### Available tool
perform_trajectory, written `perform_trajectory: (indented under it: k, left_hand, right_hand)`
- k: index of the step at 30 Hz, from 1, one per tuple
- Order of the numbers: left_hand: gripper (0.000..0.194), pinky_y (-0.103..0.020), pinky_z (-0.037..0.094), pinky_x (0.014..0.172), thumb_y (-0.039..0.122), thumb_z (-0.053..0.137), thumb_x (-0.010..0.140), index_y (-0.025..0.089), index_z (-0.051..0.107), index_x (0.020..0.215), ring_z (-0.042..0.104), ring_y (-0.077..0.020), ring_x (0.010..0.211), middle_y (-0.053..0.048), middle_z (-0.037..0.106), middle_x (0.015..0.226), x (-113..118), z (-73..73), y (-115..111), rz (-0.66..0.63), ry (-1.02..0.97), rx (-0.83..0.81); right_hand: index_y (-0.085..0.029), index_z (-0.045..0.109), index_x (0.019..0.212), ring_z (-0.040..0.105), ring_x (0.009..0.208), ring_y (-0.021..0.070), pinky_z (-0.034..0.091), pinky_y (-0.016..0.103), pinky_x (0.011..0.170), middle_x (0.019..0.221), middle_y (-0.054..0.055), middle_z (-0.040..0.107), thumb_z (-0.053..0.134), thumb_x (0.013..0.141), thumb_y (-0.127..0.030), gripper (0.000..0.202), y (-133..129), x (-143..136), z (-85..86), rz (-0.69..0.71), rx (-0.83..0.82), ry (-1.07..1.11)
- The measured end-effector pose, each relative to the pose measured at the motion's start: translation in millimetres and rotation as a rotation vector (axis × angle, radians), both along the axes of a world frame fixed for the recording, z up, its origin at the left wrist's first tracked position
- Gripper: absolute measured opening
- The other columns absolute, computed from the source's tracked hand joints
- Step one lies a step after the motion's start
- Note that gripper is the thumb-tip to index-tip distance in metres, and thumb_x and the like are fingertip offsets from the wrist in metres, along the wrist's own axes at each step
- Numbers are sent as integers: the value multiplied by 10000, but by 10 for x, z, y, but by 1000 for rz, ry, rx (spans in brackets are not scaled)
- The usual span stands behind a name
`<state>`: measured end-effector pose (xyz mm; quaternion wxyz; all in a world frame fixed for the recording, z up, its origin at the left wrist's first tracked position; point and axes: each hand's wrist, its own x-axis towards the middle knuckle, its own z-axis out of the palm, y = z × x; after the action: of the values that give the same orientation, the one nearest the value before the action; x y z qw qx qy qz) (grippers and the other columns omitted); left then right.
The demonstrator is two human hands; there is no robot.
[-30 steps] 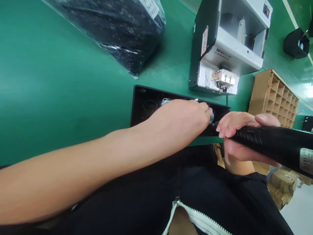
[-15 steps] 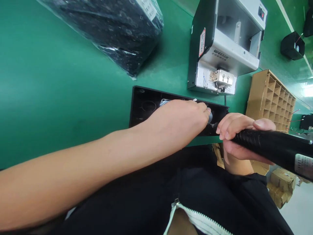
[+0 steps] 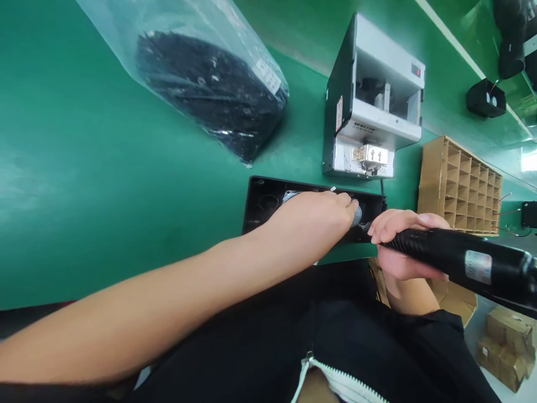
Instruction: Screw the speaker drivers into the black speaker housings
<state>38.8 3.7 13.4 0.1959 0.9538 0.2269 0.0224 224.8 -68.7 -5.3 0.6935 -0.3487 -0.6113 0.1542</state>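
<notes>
A long black plastic housing (image 3: 264, 210) lies on the green table in front of me. My left hand (image 3: 325, 215) reaches across it from the left, palm down, fingers bent together into it beside a grey round part (image 3: 357, 216). Those fingertips are hidden, so what they pinch cannot be made out. A metal corner (image 3: 289, 195) shows behind the wrist. Wrapped in my right hand (image 3: 403, 238) is a black electric screwdriver (image 3: 448, 249), lying nearly level, its tip end pointing left into the housing's right end. The bit's tip is hard to see.
Behind the housing stands a grey and black machine (image 3: 373, 112) with a red-lit switch. A clear bag of black parts (image 3: 213, 89) lies at the back left. A divided cardboard box (image 3: 461, 184) stands right, with small black boxes (image 3: 486, 99) beyond. Cartons (image 3: 507, 341) sit below right.
The camera view has shifted, so the table things appear lower. Both hands keep nearly the same place at the housing; the screwdriver's rear end shows more now.
</notes>
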Motion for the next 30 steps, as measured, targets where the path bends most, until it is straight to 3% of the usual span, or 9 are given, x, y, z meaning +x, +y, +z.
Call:
perform_trajectory:
  k: [3, 6, 9, 12, 15, 20, 23, 25, 30]
  left_hand:
    - [329, -362, 539, 686, 30, 785, 1053, 137, 855, 1356, 876, -294, 931, -97, 883, 1104, -27, -60, -10, -10, -14, 47]
    - [288, -357, 616, 765, 42, 811, 1052, 148, 860, 1314, 874, -279, 945, -106, 899, 1129, -115, -144, -54, -14, -85, 111]
    - [95, -392, 695, 911, 140, 810, 1132, 167, 881, 1188, 869, -279, 994, -112, 913, 1139, -281, -237, -131, -10, -217, 199]
    - [158, -490, 705, 1185, 296, 814, 1206, 187, 916, 1155, 886, -316, 1155, -115, 946, 1186, -483, -331, -227, 28, -386, 236]
    - [186, -531, 641, 1353, 303, 851, 1191, 192, 948, 1303, 882, -344, 1334, -125, 966, 1298, -625, -398, -314, 47, -466, 226]
    - [209, -485, 664, 1318, 263, 854, 1180, 169, 946, 1342, 894, -338, 1337, -152, 962, 1357, -609, -406, -337, 57, -469, 236]
    - [203, -484, 683, 1274, 277, 816, 1203, 155, 944, 1303, 899, -335, 1274, -156, 966, 1291, -555, -394, -301, 50, -471, 256]
    - [234, -488, 689, 1259, 275, 754, 1234, 146, 944, 1277, 899, -335, 1257, -155, 967, 1263, -544, -391, -289, 41, -475, 278]
    - [318, -482, 700, 1246, 251, 653, 1268, 139, 948, 1305, 909, -331, 1264, -153, 970, 1294, -563, -378, -310, 56, -475, 295]
  right_hand:
    - [-333, 787, 1609, 469, 371, 140, 491, 263, 371, 693, -85, 658, 317, 1208, -936, 863, 40, 106, 340, 24, -22, 10]
    - [-379, 856, 1535, 613, 468, 145, 613, 292, 472, 776, -67, 703, 528, 1224, -845, 649, 223, 200, 775, 17, -46, 99]
    - [-421, 884, 1410, 727, 562, 174, 680, 336, 551, 818, -60, 732, 833, 1101, -809, 498, 560, 189, 1014, 56, -125, 121]
    - [-376, 803, 1254, 631, 493, 154, 579, 313, 487, 737, -75, 700, 892, 973, -949, 644, 879, 72, 1020, 27, -119, 146]
    - [-371, 718, 1136, 573, 463, 154, 545, 329, 483, 666, -94, 672, 813, 891, -1091, 766, 994, -29, 1001, -50, -232, 150]
    - [-400, 877, 1294, 721, 542, 161, 640, 327, 562, 770, -71, 787, 898, 956, -937, 635, 861, 27, 1104, 119, -269, 141]
    - [-451, 894, 1301, 704, 539, 165, 669, 343, 561, 764, -67, 756, 868, 975, -948, 595, 782, 82, 1120, 97, -322, 99]
    - [-461, 875, 1332, 703, 551, 187, 693, 373, 561, 779, -56, 761, 863, 989, -946, 593, 777, 92, 1072, 86, -340, 72]
    - [-384, 887, 1325, 666, 518, 151, 644, 303, 520, 766, -60, 752, 840, 1067, -871, 552, 929, 62, 846, 109, -148, 37]
